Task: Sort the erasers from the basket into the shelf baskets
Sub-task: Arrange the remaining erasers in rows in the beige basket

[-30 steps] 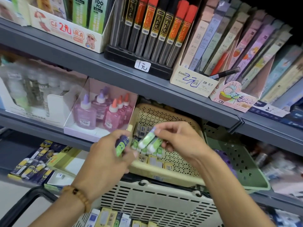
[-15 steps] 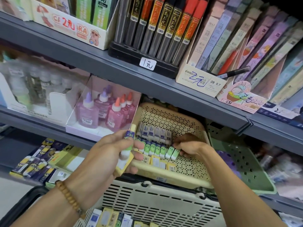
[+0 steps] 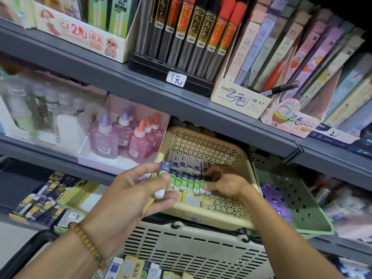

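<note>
Both hands (image 3: 138,190) curled round erasers (image 3: 162,179).

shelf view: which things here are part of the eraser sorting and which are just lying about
Job:
green eraser in left hand
right hand at eraser row
cream shelf basket
lower basket

Lying about:
glue bottles
lead tubes
green basket

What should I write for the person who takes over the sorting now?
Left hand holds one green eraser beside the beige basket.
Right hand is inside that basket, fingers on the end of the green row; whether it grips one is unclear.
Done: white row, green row and yellow row stand in the beige basket.
Left: place the held eraser; more erasers wait in the cart basket below.
</note>
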Tool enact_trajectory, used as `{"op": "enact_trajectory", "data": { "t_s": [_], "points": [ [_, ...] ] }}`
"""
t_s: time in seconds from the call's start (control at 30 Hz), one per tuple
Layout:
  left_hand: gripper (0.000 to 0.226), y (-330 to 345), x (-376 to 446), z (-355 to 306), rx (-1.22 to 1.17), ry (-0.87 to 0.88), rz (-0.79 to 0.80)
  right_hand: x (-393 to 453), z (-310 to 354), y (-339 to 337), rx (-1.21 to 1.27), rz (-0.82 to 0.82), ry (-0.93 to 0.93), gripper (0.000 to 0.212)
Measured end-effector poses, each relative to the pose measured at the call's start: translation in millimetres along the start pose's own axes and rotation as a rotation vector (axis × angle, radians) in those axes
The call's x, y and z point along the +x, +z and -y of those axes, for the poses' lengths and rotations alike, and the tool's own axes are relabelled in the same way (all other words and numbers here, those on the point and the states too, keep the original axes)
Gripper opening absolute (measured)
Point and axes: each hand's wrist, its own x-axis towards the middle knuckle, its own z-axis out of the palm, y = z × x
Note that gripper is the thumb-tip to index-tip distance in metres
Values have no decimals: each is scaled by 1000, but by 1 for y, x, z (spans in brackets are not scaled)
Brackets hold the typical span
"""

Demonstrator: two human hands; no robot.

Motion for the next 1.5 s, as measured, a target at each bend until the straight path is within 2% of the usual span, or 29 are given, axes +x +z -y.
{"op": "enact_trajectory", "data": {
  "t_s": [0.1,0.2,0.3,0.33,0.4,0.47,0.53,0.6,0.67,0.73,0.83,0.93,1.03,1.1,1.17,1.23,1.37,1.5],
  "points": [
    [22,1,-1,0,27,-39,-12,-2,2,0,-53,33,-7,41],
    [24,3,-3,-2,74,-53,-23,-9,6,-3,-66,56,-6,41],
    [28,5,-3,-2,77,-69,-32,-29,24,-7,-65,-73,-78,19],
    [28,5,-3,-3,75,-76,-32,-38,35,-7,23,-122,-145,14],
    [30,4,-2,-4,88,-82,-26,-57,61,-7,345,-113,-310,19],
    [30,4,-2,-4,115,-88,-7,-75,86,-3,549,20,-451,16],
    [31,4,-3,-5,138,-96,7,-83,100,5,608,133,-533,9],
    [32,4,-3,-3,137,-104,-22,-79,102,6,678,175,-512,8],
    [16,1,1,-1,41,-104,-95,-68,96,2,844,141,-386,6],
    [30,-1,3,-2,-72,-88,-153,-51,87,-4,949,23,-217,6],
    [42,-4,2,-6,-162,-9,-177,-23,74,-2,794,-90,-45,9],
    [41,-6,-3,-9,-144,16,-146,-2,73,13,635,-15,21,9],
    [33,-7,-5,-9,-97,26,-175,9,82,25,529,49,20,9],
    [26,-8,-5,-10,-83,37,-219,9,87,26,481,34,2,8],
    [21,-8,-4,-11,-99,46,-244,2,91,23,398,-94,-49,16],
    [19,-9,-2,-12,-128,52,-252,-19,97,18,437,-205,-135,14],
    [22,-9,2,-12,-201,85,-262,-76,118,23,762,-29,-363,11],
    [21,-3,1,-6,-229,129,-217,-104,132,33,864,85,-379,20]
  ]
}}
